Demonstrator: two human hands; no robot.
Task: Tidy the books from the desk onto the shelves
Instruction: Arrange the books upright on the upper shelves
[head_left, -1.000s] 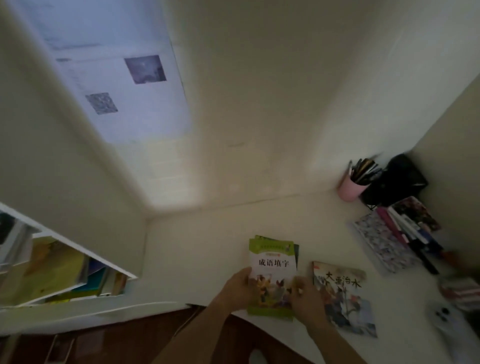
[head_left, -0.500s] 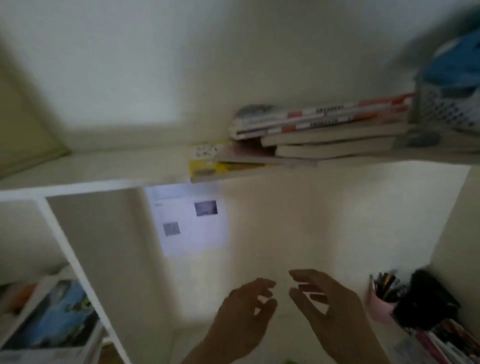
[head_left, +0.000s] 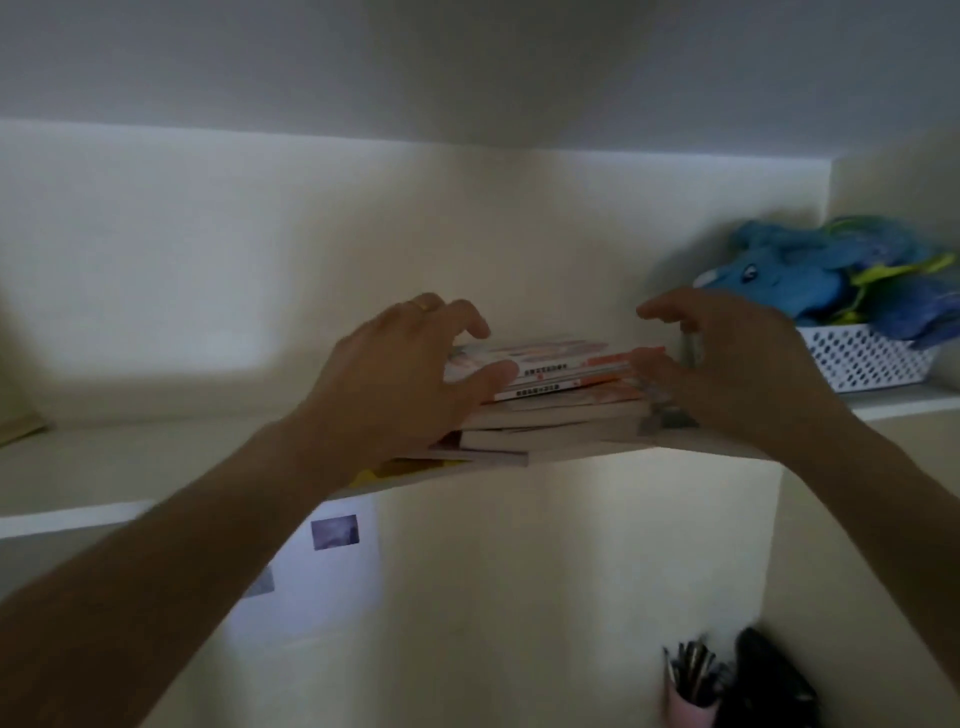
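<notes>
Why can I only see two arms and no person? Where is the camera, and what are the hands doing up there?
The camera sits on the person's head and looks forward, so you see only their own arms, as they would. The left hand and the right hand reach up to a white shelf. Between them lies a stack of books, flat, one on top of another. Both hands are open with fingers curled beside the stack; the left thumb touches it, but nothing is lifted. To the right stands a white basket with a blue soft toy in it. Far below is a pink cup of pens.
</notes>
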